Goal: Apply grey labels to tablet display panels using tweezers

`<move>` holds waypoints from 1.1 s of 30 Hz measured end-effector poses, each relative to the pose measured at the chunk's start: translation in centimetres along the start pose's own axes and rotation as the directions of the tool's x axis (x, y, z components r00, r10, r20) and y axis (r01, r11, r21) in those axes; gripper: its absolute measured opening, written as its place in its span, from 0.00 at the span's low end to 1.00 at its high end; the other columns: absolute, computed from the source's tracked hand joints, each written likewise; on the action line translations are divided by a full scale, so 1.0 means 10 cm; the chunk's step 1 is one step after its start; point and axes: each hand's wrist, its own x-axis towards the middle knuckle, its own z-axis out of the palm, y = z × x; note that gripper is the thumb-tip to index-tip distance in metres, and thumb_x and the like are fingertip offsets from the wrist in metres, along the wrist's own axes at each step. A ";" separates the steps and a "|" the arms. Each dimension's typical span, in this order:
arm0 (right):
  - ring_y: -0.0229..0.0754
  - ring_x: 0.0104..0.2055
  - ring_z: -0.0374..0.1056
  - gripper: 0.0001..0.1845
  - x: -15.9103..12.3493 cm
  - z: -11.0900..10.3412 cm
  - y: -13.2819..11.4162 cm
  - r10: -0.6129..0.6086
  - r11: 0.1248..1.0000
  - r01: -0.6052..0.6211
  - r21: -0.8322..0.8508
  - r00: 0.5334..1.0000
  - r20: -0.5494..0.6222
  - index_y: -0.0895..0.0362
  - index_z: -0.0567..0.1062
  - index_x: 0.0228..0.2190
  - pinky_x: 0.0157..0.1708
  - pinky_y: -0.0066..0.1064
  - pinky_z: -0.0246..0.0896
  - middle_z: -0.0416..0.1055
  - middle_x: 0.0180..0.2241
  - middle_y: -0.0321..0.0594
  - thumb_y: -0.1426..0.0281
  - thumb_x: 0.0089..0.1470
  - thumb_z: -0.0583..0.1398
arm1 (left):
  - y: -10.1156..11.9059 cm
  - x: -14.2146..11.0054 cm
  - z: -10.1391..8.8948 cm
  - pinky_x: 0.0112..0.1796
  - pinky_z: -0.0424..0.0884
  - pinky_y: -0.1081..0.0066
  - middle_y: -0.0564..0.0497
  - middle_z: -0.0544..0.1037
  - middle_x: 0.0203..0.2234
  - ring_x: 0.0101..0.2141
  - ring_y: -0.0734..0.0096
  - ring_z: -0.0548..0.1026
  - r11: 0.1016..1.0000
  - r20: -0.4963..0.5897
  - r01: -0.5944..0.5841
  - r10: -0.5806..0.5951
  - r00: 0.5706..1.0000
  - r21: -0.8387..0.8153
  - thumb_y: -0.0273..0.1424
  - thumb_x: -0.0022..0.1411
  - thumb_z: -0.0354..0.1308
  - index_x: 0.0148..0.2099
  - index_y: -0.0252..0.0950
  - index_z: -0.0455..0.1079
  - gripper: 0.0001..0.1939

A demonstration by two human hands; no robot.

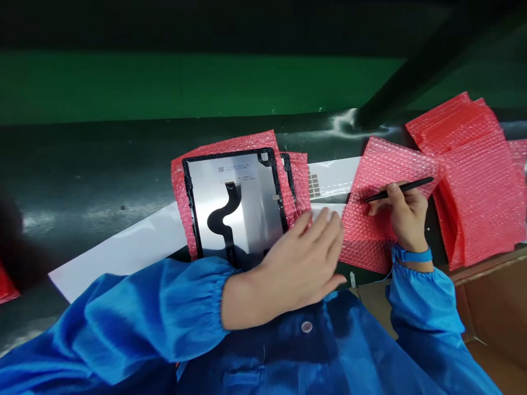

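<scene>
My left hand (302, 260) reaches across in front of me, fingers stretched out flat, over the right lower corner of a silver display panel (236, 206) with a black flex cable. The panel lies face down on a red bubble-wrap sheet (181, 181). A second panel edge (288, 170) peeks out just behind it on more red wrap. My right hand (405, 216) is closed on a thin black pen-like tool (401, 188), its tip touching a red bubble-wrap bag (379, 164).
A pile of red bubble-wrap bags (473, 170) lies at the right. White paper sheets (123, 249) lie on the dark work surface (82, 170). A brown cardboard box (494, 307) stands at lower right. A dark post (411, 66) slants at the back.
</scene>
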 end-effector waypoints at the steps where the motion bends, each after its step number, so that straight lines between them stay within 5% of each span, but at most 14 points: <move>1: 0.44 0.16 0.74 0.24 0.03 -0.01 0.01 -0.006 1.000 0.007 -0.009 1.000 0.013 0.52 0.73 0.29 0.20 0.34 0.71 0.76 0.17 0.34 0.46 0.59 0.66 | 0.07 0.06 0.07 0.60 0.68 0.56 0.33 0.74 0.63 0.62 0.46 0.72 0.998 0.067 -0.063 0.065 0.996 -0.024 0.55 0.74 0.51 0.67 0.24 0.71 0.39; 6: 0.44 0.15 0.72 0.28 0.10 -0.08 -0.02 -0.091 0.995 0.089 -0.052 0.994 -0.054 0.51 0.71 0.26 0.16 0.32 0.69 0.73 0.15 0.33 0.41 0.55 0.67 | 0.24 0.19 0.43 0.67 0.58 0.47 0.27 0.56 0.73 0.71 0.36 0.59 0.998 0.389 -0.050 0.063 0.919 -0.044 0.62 0.71 0.48 0.74 0.18 0.59 0.52; 10: 0.44 0.18 0.76 0.20 -0.08 -0.12 -0.03 -0.086 0.996 0.084 -0.029 0.992 -0.093 0.53 0.75 0.34 0.21 0.33 0.73 0.77 0.19 0.33 0.50 0.60 0.68 | 0.21 0.11 0.47 0.68 0.56 0.44 0.23 0.55 0.73 0.71 0.31 0.58 0.996 0.343 -0.010 0.041 0.939 -0.094 0.65 0.67 0.53 0.73 0.20 0.61 0.54; 16: 0.46 0.26 0.81 0.15 -0.43 0.23 0.03 -0.010 0.999 0.017 -0.032 0.978 0.207 0.54 0.79 0.36 0.28 0.35 0.79 0.82 0.26 0.39 0.55 0.61 0.69 | 0.21 0.06 0.43 0.67 0.56 0.44 0.22 0.56 0.72 0.71 0.30 0.57 0.992 0.308 0.034 0.005 0.951 -0.121 0.65 0.63 0.57 0.73 0.24 0.63 0.54; 33: 0.46 0.24 0.80 0.17 -0.40 0.30 0.00 -0.024 0.995 0.043 -0.089 0.979 0.203 0.55 0.78 0.35 0.27 0.35 0.79 0.82 0.25 0.39 0.54 0.63 0.67 | 0.20 0.05 0.44 0.68 0.54 0.44 0.22 0.54 0.73 0.72 0.32 0.56 0.985 0.310 0.040 0.014 0.950 -0.167 0.64 0.64 0.59 0.73 0.25 0.62 0.53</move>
